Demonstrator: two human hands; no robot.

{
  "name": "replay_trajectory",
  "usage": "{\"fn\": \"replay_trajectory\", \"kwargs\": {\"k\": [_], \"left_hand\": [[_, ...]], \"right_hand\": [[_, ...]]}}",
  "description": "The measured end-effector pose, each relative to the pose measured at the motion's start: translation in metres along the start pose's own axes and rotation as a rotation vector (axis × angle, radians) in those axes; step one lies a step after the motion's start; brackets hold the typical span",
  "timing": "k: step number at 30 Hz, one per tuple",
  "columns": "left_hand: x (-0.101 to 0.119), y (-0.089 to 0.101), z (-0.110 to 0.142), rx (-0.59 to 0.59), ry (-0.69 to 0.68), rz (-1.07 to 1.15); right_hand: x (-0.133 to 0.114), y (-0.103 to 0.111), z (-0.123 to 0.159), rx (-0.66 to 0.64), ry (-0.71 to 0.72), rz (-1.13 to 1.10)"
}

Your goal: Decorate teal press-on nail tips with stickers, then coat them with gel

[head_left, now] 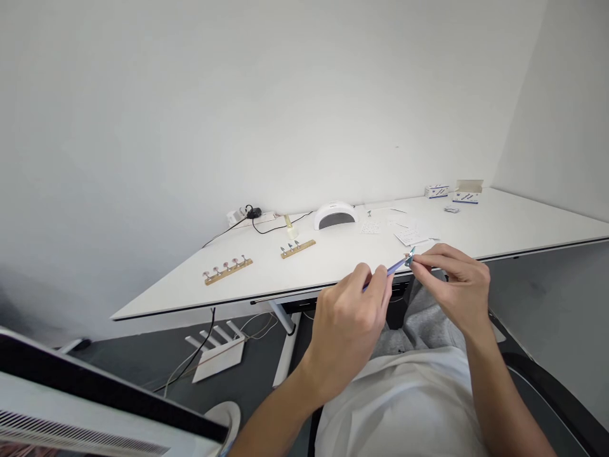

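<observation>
My left hand (pixel 351 314) is closed around a slim blue-purple tool (pixel 394 267), perhaps tweezers or a brush. Its tip meets a small teal false nail (pixel 409 259), pinched between the thumb and fingers of my right hand (pixel 454 282). Both hands are above my lap, just off the front edge of the table. To the left, a short wooden strip (pixel 304 246) carries several dark nail tips on small stands. Farther left, a longer wooden strip (pixel 228 271) bears several pinkish nail tips on stands.
On the white table (pixel 266 279) a white nail lamp (pixel 335 212) stands near the wall, beside a small bottle (pixel 291 230). White sheets (pixel 408 235) lie beyond my hands. Small boxes (pixel 436 191) sit at the back right. A white router (pixel 219 358) with cables is below.
</observation>
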State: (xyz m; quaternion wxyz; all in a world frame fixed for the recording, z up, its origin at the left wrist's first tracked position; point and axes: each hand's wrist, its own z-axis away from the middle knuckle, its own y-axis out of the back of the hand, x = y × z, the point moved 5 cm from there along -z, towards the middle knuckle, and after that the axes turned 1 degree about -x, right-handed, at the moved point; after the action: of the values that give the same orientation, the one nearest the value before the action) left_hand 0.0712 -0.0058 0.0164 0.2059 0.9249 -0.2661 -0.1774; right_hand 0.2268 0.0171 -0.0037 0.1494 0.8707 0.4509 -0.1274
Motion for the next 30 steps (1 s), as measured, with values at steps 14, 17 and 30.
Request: {"fn": "replay_trajectory", "kwargs": {"k": [14,17,30], "left_hand": [[-0.020,0.011,-0.004,0.072,0.097,0.222],[-0.034,0.013,-0.006,0.039,0.225,0.445],[-0.070,0.021,-0.001,0.467,0.375,1.071]], "right_hand": [[0.008,0.004,-0.001,-0.009,-0.113,-0.152],[0.014,0.000,-0.001,-0.071,-0.162,-0.270],[0.003,-0.020,0.001,-0.352,-0.120,-0.511]]}}
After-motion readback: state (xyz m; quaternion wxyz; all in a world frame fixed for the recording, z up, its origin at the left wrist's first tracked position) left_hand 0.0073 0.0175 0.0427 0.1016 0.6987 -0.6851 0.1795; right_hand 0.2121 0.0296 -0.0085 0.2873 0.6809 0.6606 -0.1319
